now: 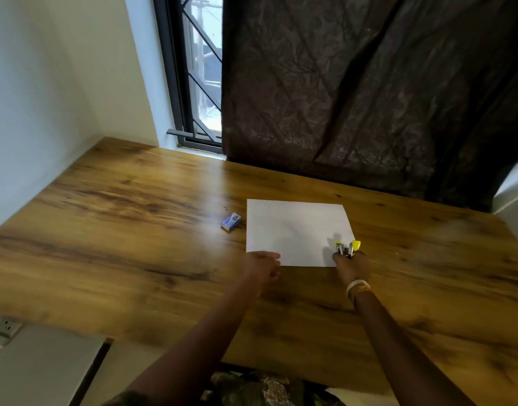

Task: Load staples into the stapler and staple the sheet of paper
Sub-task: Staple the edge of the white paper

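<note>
A white sheet of paper (296, 230) lies flat on the wooden table (134, 230). My right hand (353, 266) grips a small yellow and metal stapler (347, 248) at the sheet's near right corner, its jaws spread apart. My left hand (262, 266) rests at the near left corner of the sheet, fingers curled onto the paper's edge. A small blue staple box (231, 221) sits on the table just left of the sheet, its lid end open.
A dark curtain (369, 98) hangs behind the table's far edge, beside a barred window (199, 83). A white wall borders the table on the left. A wall socket (4, 328) shows at the lower left, below the table's edge.
</note>
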The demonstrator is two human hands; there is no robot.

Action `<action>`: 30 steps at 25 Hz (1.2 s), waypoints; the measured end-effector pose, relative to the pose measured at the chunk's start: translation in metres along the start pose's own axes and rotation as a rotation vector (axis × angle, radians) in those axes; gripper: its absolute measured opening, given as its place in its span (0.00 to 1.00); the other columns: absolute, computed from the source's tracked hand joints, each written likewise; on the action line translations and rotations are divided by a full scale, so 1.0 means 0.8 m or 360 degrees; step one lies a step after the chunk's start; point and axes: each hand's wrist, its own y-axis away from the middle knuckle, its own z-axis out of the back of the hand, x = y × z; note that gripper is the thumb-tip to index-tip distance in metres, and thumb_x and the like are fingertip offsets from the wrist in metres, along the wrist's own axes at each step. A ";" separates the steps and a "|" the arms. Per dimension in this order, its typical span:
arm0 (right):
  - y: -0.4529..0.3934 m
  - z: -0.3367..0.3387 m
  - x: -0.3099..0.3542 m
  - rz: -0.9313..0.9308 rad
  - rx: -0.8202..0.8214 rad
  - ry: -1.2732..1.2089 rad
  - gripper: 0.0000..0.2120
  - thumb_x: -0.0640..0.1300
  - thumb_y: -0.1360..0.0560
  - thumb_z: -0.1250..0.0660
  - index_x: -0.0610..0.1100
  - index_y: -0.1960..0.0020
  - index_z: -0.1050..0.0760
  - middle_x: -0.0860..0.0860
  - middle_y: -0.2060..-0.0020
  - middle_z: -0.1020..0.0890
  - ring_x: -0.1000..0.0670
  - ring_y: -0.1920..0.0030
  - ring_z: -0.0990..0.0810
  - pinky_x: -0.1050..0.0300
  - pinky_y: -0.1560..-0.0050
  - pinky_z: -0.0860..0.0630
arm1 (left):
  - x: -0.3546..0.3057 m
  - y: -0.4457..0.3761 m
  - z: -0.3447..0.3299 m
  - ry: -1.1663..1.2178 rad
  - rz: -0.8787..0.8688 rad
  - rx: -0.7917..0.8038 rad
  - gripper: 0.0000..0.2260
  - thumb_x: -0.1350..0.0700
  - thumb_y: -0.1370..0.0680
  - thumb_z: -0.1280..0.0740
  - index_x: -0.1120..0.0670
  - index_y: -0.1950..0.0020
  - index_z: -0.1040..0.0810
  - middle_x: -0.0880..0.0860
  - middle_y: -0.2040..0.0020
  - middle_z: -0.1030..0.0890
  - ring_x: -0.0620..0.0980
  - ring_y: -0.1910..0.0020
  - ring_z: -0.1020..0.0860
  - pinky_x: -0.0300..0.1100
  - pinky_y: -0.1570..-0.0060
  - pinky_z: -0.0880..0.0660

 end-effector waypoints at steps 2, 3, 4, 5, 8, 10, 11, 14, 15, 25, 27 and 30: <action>-0.018 0.026 -0.008 0.0041 -0.0016 0.0122 0.02 0.34 0.32 0.33 0.38 0.62 0.25 0.40 0.65 0.23 0.40 0.62 0.24 0.53 0.60 0.31 | 0.013 0.003 -0.028 -0.0580 -0.0547 -0.0102 0.10 0.63 0.21 0.36 0.56 0.44 0.18 0.54 0.41 0.18 0.49 0.46 0.21 0.36 0.48 0.25; -0.026 0.035 -0.012 0.0063 -0.0009 0.0206 0.02 0.34 0.32 0.32 0.38 0.62 0.25 0.40 0.65 0.22 0.39 0.61 0.23 0.53 0.60 0.30 | 0.019 0.006 -0.041 -0.0841 -0.0775 -0.0115 0.11 0.62 0.21 0.36 0.54 0.41 0.18 0.52 0.38 0.20 0.48 0.41 0.22 0.35 0.43 0.27; -0.034 0.042 -0.017 0.0086 0.0002 0.0309 0.02 0.35 0.33 0.32 0.36 0.61 0.24 0.39 0.63 0.21 0.37 0.58 0.22 0.51 0.59 0.29 | 0.025 0.006 -0.051 -0.1060 -0.0937 -0.0101 0.13 0.60 0.20 0.37 0.53 0.38 0.20 0.51 0.34 0.22 0.48 0.36 0.24 0.37 0.38 0.29; -0.039 0.048 -0.021 0.0093 0.0017 0.0413 0.04 0.36 0.33 0.32 0.35 0.59 0.23 0.38 0.61 0.20 0.36 0.55 0.22 0.50 0.57 0.27 | 0.031 0.003 -0.060 -0.1265 -0.1045 -0.0071 0.15 0.58 0.20 0.37 0.51 0.33 0.24 0.50 0.30 0.27 0.49 0.32 0.28 0.41 0.33 0.31; -0.049 0.061 -0.025 0.0075 0.0084 0.0523 0.02 0.37 0.32 0.33 0.39 0.60 0.24 0.40 0.62 0.21 0.38 0.57 0.22 0.51 0.57 0.27 | 0.056 -0.005 -0.069 -0.1785 -0.1035 0.0047 0.23 0.50 0.19 0.40 0.49 0.24 0.36 0.51 0.22 0.41 0.52 0.24 0.41 0.52 0.26 0.40; -0.053 0.064 -0.023 0.0015 0.0141 0.0400 0.03 0.37 0.32 0.32 0.41 0.63 0.24 0.42 0.65 0.22 0.41 0.64 0.22 0.54 0.61 0.28 | 0.068 -0.009 -0.065 -0.2040 -0.1025 0.0046 0.24 0.47 0.19 0.42 0.48 0.23 0.41 0.51 0.21 0.45 0.51 0.22 0.46 0.51 0.25 0.45; -0.053 0.064 -0.022 -0.0049 0.0175 0.0250 0.04 0.36 0.31 0.32 0.41 0.65 0.25 0.42 0.67 0.22 0.43 0.69 0.22 0.56 0.65 0.27 | 0.069 -0.010 -0.064 -0.2103 -0.1037 0.0045 0.24 0.46 0.19 0.43 0.48 0.23 0.41 0.51 0.20 0.46 0.50 0.22 0.48 0.50 0.25 0.46; -0.051 0.056 -0.025 -0.0340 0.0300 -0.0379 0.10 0.35 0.28 0.32 0.42 0.67 0.28 0.46 0.76 0.25 0.56 0.82 0.27 0.66 0.80 0.32 | 0.068 -0.007 -0.064 -0.2141 -0.1034 0.0035 0.24 0.46 0.18 0.44 0.48 0.22 0.41 0.51 0.20 0.46 0.50 0.22 0.48 0.50 0.25 0.45; -0.049 0.052 -0.026 -0.0408 0.0317 -0.0505 0.11 0.35 0.27 0.33 0.43 0.66 0.29 0.48 0.76 0.25 0.57 0.81 0.27 0.66 0.81 0.33 | 0.067 -0.005 -0.066 -0.2152 -0.1020 0.0031 0.25 0.45 0.19 0.44 0.48 0.22 0.41 0.51 0.20 0.47 0.50 0.22 0.48 0.50 0.25 0.45; -0.002 0.036 -0.036 -0.0655 0.0453 -0.0934 0.11 0.33 0.24 0.39 0.42 0.64 0.31 0.47 0.69 0.25 0.60 0.84 0.26 0.66 0.81 0.32 | 0.083 0.033 -0.115 -0.0681 -0.0437 -0.0364 0.12 0.52 0.21 0.36 0.58 0.44 0.20 0.55 0.54 0.16 0.48 0.61 0.19 0.44 0.60 0.20; 0.015 0.037 -0.040 -0.0717 0.0523 -0.0948 0.10 0.34 0.24 0.37 0.42 0.63 0.29 0.47 0.68 0.24 0.59 0.82 0.25 0.66 0.81 0.31 | 0.071 0.033 -0.129 0.0079 0.0139 -0.0031 0.16 0.52 0.21 0.34 0.62 0.40 0.23 0.60 0.53 0.16 0.56 0.60 0.17 0.48 0.61 0.18; 0.030 0.043 -0.046 -0.0729 0.0677 -0.0854 0.07 0.36 0.25 0.35 0.42 0.62 0.27 0.48 0.68 0.23 0.56 0.74 0.22 0.68 0.81 0.31 | 0.059 0.026 -0.131 0.0439 0.0245 -0.0029 0.17 0.56 0.23 0.30 0.64 0.39 0.26 0.63 0.49 0.17 0.58 0.56 0.16 0.47 0.59 0.18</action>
